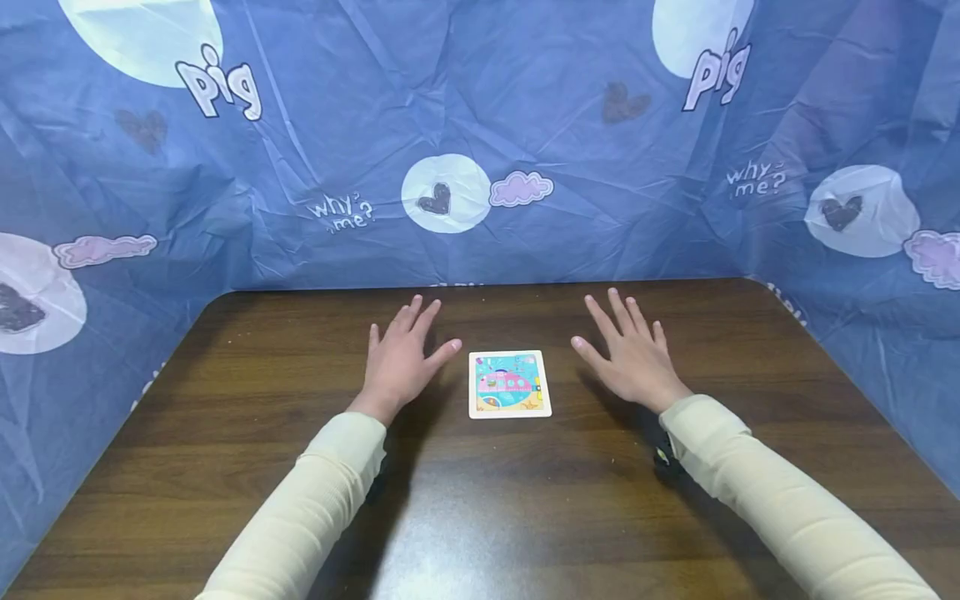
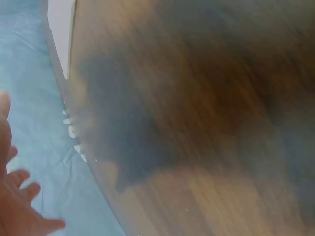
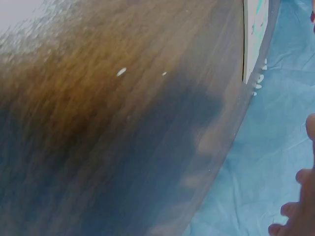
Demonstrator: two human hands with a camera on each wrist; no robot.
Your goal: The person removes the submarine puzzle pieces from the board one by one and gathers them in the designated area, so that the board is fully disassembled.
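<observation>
A square picture puzzle [image 1: 510, 384] with a pale border lies flat on the table between the two hands; its picture has a pink submarine on blue water. To its left my left hand [image 1: 401, 358] is held with fingers spread, apart from the puzzle. My right hand [image 1: 630, 354] mirrors it on the other side, fingers also spread and holding nothing. Part of the left hand [image 2: 19, 201] shows at the edge of the left wrist view, and some fingers of the right hand [image 3: 298, 201] show in the right wrist view. Both wrist views catch only a corner of the puzzle [image 3: 250, 54].
The dark wooden table [image 1: 517, 492] has rounded back corners and a few small pale specks. A blue printed cloth [image 1: 450, 108] hangs behind it and along both sides. Light sleeves [image 1: 300, 508] cover both forearms, and shadows fall below the hands.
</observation>
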